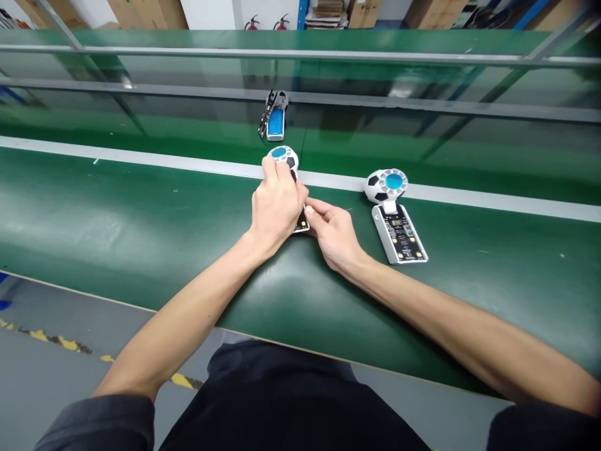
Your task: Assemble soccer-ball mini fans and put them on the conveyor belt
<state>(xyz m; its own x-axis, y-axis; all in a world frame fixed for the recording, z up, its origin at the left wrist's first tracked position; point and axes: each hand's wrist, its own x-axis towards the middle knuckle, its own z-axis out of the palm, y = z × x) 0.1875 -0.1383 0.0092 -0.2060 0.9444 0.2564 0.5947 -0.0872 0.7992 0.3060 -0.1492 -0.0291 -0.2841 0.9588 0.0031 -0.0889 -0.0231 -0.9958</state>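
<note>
Between my two hands lies a white device with a soccer-ball-patterned round head (pixel 284 154) and a black circuit board in its body. My left hand (pixel 278 203) is closed over the upper part of that body, hiding much of it. At its lower right edge, my right hand (pixel 332 232) pinches the side with thumb and fingers. A second such device (pixel 399 233) rests to the right, its circuit board facing up and its head showing a blue disc. Farther back sits another one (pixel 276 122), its board tilted aside and a blue block showing inside.
The green work surface (pixel 117 219) carries a pale strip (pixel 188 165) running across it. Behind it a metal rail (pixel 300 55) spans the width. Cardboard boxes (pixel 148 12) and two fire extinguishers (pixel 252 24) stand in the background.
</note>
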